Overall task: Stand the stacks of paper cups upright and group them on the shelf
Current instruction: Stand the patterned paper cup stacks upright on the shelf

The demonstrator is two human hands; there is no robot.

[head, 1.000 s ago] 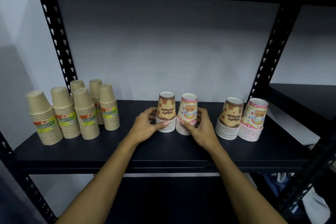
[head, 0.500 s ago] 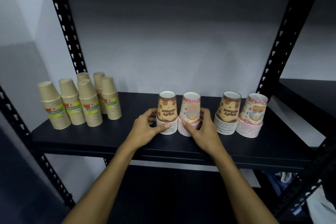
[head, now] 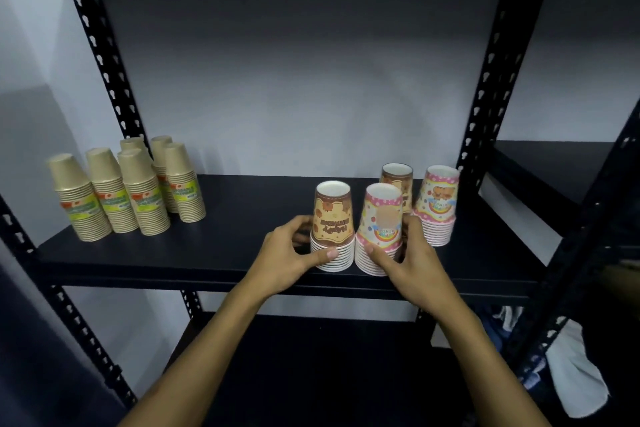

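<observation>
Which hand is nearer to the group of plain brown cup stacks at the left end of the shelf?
The left hand. It holds the brown printed stack, on the side facing the plain brown cup stacks. The right hand holds the pink printed stack, farther right.

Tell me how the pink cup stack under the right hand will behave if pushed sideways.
The pink cup stack is probably light, being paper. Tall, tapering upward and loosely nested, it may tip or shed cups if pushed high. The right hand grips low, so it should likely slide.

Dim overall, dark vignetted corners, wide-angle edge bending, slightly soft focus
</observation>
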